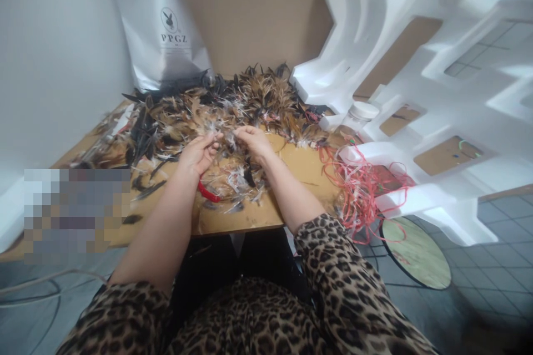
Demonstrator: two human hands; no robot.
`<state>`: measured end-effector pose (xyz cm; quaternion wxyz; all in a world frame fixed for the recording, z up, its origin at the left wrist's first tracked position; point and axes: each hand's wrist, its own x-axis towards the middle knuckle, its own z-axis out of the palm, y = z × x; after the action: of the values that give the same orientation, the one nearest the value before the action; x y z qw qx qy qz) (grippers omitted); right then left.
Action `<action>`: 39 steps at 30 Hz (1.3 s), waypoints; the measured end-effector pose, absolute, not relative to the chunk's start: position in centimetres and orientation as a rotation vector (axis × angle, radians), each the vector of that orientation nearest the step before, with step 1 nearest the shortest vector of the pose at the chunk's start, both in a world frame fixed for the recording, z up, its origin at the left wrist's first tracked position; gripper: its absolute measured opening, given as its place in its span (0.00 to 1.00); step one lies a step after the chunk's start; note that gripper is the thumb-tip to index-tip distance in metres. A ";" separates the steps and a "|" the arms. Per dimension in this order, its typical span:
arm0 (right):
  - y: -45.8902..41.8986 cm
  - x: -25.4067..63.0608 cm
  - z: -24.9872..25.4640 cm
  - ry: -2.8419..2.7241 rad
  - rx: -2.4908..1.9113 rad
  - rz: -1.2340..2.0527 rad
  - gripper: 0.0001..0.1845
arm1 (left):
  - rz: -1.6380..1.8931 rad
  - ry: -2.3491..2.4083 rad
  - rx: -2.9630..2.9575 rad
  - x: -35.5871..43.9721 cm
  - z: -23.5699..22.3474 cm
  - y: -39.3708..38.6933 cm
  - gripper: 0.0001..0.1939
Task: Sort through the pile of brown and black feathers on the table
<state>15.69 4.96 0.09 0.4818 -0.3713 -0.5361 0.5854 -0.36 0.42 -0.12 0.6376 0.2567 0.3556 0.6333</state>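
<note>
A big heap of brown, black and white feathers (216, 105) lies across a brown cardboard work surface (308, 169). My left hand (199, 152) and my right hand (254, 141) meet at the near edge of the heap, fingers curled and pinching small pale feathers (228, 138) between them. A red band (208, 193) hangs under my left wrist. More loose feathers (239, 183) lie on the board just below my hands. Both arms come out of leopard-print sleeves.
A tangle of red strings (362, 186) hangs off the board's right side. White foam packing (420, 83) and a white-lidded jar (361, 113) stand at right. A grey printed bag (160, 22) leans at the back. A round stool top (416, 252) sits on the tiled floor.
</note>
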 end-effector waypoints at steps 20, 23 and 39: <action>3.4 13.8 0.1 -1.177 -0.826 1.384 0.11 | 1.314 0.875 0.672 1.0 -1.2 0.5 0.04; 3.3 13.7 0.1 -1.193 -0.831 1.354 0.10 | 1.325 0.859 0.668 1.1 -1.2 0.5 0.04; 3.1 14.2 0.5 -1.223 -0.818 1.715 0.20 | 1.517 0.790 0.591 0.5 -0.6 0.9 0.04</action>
<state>14.22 3.09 0.48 0.4266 -0.3273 -0.4895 0.6865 0.52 0.92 -0.65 0.6178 0.2567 0.3433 0.6592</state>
